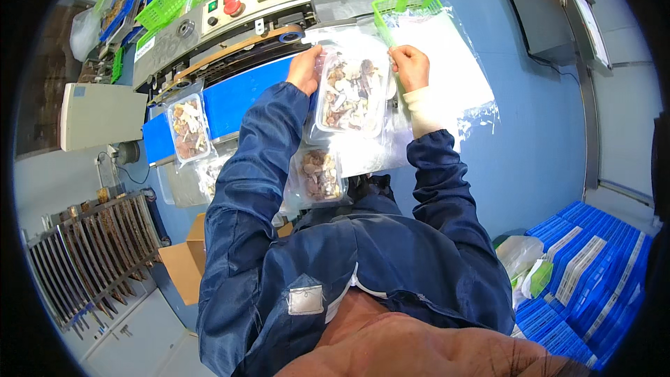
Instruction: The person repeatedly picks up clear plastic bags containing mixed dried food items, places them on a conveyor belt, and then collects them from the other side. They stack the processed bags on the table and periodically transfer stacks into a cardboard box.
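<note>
Slip looks like the main risk: packed clear tray (381,108) could tilt or drop if either grip loosens, smooth plastic being the likely cause. Left hand (305,70) grasps its far left corner, right hand (410,68) pinches the far right edge, rim or wrap can't tell. Tray sits between both, extending nearer, above bench (377,157)

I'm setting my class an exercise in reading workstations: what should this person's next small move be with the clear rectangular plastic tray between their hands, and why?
Probably ease the clear rectangular plastic tray left toward the flat blue conveyor belt. The bare left hand and bare right hand are at its sides, the belt lies just left, and another clear, filled plastic tray rests there.
</note>
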The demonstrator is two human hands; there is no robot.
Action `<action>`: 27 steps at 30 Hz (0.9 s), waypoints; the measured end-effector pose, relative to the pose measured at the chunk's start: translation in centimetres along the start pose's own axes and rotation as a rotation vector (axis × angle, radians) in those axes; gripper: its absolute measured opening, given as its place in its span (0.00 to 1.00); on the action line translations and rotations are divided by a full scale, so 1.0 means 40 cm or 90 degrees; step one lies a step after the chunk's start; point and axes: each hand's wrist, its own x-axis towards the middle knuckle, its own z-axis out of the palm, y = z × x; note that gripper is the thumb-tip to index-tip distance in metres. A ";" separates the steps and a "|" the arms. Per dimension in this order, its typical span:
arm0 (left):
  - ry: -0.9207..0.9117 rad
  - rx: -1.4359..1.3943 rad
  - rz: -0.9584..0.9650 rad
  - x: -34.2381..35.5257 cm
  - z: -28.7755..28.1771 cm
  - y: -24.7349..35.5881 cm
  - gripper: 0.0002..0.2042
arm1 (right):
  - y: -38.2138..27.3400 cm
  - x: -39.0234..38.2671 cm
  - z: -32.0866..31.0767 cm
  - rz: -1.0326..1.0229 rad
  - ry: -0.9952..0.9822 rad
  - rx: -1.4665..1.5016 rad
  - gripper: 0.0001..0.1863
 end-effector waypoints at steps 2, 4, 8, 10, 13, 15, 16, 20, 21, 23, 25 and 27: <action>0.001 -0.011 -0.009 0.029 -0.034 0.018 0.13 | -0.001 0.025 0.029 0.004 -0.001 -0.022 0.09; 0.006 -0.029 -0.016 0.037 -0.034 0.023 0.13 | -0.004 0.039 0.040 0.009 -0.017 -0.025 0.09; 0.042 -0.051 -0.018 -0.003 -0.027 0.040 0.13 | 0.015 0.062 0.069 0.040 -0.042 0.019 0.09; 0.060 -0.051 0.000 -0.005 -0.049 0.050 0.13 | 0.018 0.073 0.096 0.050 -0.052 0.005 0.08; 0.078 -0.056 0.006 -0.003 -0.092 0.065 0.13 | 0.019 0.093 0.133 0.067 -0.080 -0.009 0.09; 0.096 -0.059 0.016 -0.004 -0.113 0.069 0.13 | 0.018 0.107 0.156 0.075 -0.102 -0.019 0.09; 0.098 -0.063 0.023 -0.006 -0.122 0.072 0.13 | 0.018 0.114 0.166 0.077 -0.112 -0.025 0.09; 0.109 -0.083 0.050 -0.017 -0.154 0.084 0.12 | 0.004 0.123 0.203 0.091 -0.150 -0.040 0.08; 0.117 -0.081 0.057 -0.020 -0.169 0.088 0.12 | -0.005 0.118 0.214 0.099 -0.160 -0.054 0.08; 0.134 -0.080 0.072 -0.028 -0.198 0.093 0.12 | -0.023 0.106 0.234 0.113 -0.183 -0.085 0.08; 0.128 -0.094 0.085 -0.047 -0.216 0.099 0.09 | -0.016 0.100 0.261 0.111 -0.211 -0.110 0.09; 0.083 -0.118 0.086 -0.043 -0.255 0.104 0.08 | -0.011 0.096 0.293 0.091 -0.224 -0.136 0.10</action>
